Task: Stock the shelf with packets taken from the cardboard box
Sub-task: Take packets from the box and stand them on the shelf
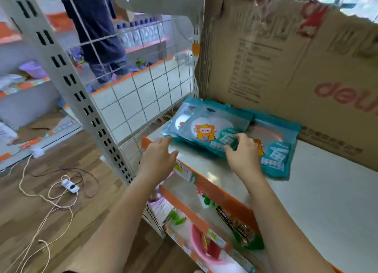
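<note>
Broadly, a white metal shelf (319, 191) with an orange front strip fills the right half of the view. A big brown cardboard box (286, 58) stands at the back of it, its printed side facing the camera, with red lettering at the right. A wooden floor (41, 211) takes up the lower left.

Left of the box, a white wire grid panel (147, 88) closes the end of the shelf, next to a slotted upright post (67, 74). Through the grid, a person in dark clothes (98, 27) stands by another rack that carries a row of blue-capped bottles (141, 33).

The teal packets (206, 127) lie flat on the shelf just in front of the box, in a loose overlapping pile near the grid end. The top one shows a cartoon figure. A second pile (280, 150) of the same packets lies just to the right, touching the first.

The right hand (243, 152) is on the near edge of the top packet. Its fingers (238, 137) curl over the packet's face and the thumb sits against the edge, pinching it. The left hand (159, 152) reaches to the pile's near left corner with fingers close together and only slightly bent. The tips touch the corner and hold nothing.

Below, a lower shelf level holds a pink tub (204, 250). A white power strip (70, 185) lies among cords on the floor.
</note>
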`<act>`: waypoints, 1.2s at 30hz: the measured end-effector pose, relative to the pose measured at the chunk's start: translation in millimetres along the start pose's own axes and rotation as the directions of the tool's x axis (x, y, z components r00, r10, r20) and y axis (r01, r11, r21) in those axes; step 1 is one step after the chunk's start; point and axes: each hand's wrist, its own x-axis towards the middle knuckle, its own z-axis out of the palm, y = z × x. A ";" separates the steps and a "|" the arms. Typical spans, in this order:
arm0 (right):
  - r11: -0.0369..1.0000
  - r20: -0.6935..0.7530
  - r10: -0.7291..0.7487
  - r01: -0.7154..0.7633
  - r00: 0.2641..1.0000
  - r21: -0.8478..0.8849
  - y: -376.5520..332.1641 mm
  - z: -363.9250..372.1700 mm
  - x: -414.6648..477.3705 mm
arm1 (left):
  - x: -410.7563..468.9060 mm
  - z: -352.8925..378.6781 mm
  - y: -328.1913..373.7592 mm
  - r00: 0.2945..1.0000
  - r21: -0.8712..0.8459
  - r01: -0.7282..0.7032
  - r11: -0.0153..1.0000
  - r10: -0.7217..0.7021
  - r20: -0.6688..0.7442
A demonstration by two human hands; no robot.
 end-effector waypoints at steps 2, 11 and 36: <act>0.998 0.027 0.056 -0.056 0.998 0.002 2.2 1.7 18.5 | 20.8 5.1 1.1 1.000 0.015 -0.002 1.000 0.002 0.026; 0.980 0.117 0.198 -0.200 0.973 0.001 11.0 5.1 53.4 | 117.7 20.9 1.2 0.986 0.009 0.084 0.996 -0.084 0.145; 0.718 0.215 0.419 -0.467 0.882 0.516 -3.2 14.2 60.8 | 193.8 25.3 -10.0 0.907 -0.425 0.293 0.857 -0.108 0.407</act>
